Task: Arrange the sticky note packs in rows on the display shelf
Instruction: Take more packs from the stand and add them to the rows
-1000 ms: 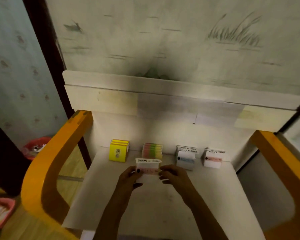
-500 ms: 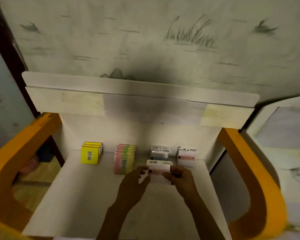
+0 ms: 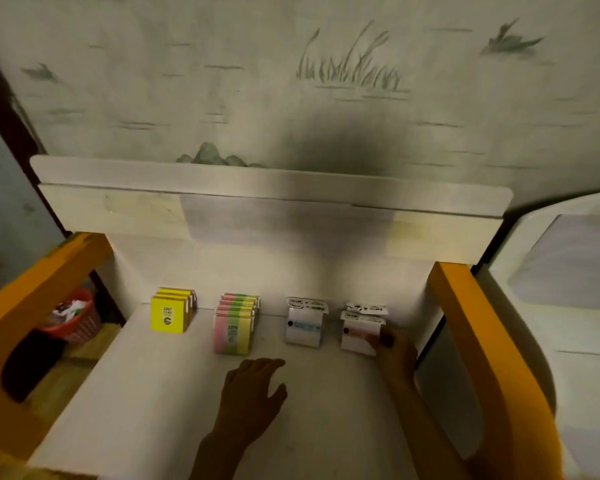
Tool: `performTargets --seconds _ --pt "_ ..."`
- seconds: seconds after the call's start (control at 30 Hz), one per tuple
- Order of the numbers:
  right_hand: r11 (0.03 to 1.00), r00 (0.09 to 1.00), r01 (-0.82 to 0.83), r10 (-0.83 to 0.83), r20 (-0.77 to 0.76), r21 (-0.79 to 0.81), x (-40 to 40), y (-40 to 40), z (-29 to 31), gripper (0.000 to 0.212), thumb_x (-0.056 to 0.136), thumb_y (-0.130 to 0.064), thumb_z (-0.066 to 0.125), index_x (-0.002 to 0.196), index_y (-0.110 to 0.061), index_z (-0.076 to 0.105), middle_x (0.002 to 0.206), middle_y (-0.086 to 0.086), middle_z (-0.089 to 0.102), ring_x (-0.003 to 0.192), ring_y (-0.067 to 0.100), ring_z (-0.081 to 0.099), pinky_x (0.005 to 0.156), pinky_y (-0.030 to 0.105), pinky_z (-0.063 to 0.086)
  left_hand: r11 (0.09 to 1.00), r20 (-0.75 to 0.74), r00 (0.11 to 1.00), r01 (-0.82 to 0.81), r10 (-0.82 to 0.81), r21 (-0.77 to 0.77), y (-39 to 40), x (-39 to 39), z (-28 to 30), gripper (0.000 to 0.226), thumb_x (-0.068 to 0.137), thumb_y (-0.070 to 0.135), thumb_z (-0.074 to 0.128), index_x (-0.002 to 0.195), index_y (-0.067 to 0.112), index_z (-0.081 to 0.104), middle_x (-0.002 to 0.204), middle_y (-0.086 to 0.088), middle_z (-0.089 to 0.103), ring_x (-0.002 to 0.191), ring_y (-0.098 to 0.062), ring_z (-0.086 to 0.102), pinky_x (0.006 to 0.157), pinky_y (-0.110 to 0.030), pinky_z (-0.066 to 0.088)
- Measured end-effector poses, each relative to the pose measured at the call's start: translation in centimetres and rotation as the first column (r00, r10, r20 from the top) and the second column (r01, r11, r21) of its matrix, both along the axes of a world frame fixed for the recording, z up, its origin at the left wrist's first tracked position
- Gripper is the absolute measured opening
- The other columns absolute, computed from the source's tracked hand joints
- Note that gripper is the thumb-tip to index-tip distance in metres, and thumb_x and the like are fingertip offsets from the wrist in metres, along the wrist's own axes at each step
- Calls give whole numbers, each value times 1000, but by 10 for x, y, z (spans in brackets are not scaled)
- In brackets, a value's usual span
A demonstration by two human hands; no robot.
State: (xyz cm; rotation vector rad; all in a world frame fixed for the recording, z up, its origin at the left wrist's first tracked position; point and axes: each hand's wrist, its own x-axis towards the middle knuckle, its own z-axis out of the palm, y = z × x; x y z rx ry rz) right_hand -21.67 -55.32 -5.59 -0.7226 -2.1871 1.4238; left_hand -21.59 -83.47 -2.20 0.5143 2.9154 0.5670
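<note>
Flanking the shelf (image 3: 160,403) — orange side panels (image 3: 478,341), red basket (image 3: 75,320) at left.

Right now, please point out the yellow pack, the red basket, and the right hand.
yellow pack (image 3: 167,318): head view, on its front label.
red basket (image 3: 78,322): head view, on its mesh wall.
right hand (image 3: 397,351): head view, on the hand's middle.

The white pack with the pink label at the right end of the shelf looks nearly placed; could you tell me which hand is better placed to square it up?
The right hand: its fingers already pinch the white pink-labelled pack. The left hand hovers open, nearer the pink-and-yellow packs.
</note>
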Motion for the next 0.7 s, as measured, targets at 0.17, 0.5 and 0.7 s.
performTargets --seconds 0.17,0.5,0.7 --pt "992 998 51 -47 -42 117 -10 0 -5 31 82 -11 75 113 -16 70 111 2 72 105 18 65 87 27 49 999 10 999 -43 43 27 -8 0 -1 47 94 49 51 140 44 42 144 18 47 133 -6 39 113 -32 29" --pt "972 994 113 -108 -36 205 -13 -1 -4 30 86 -11 70 116 -13 69 115 6 71 112 24 65 88 27 47 994 6 995 -96 96 43 -12 -4 3 50 92 50 54 140 44 42 144 16 48 134 -6 39 115 -33 27" --pt "975 996 93 -89 -27 201 -12 0 -2 31 86 -9 70 117 -11 69 116 8 71 112 26 65 88 30 49 995 18 996 -85 84 58 -12 -6 4 50 93 49 54 141 43 41 145 15 47 136 -7 39 115 -33 27"
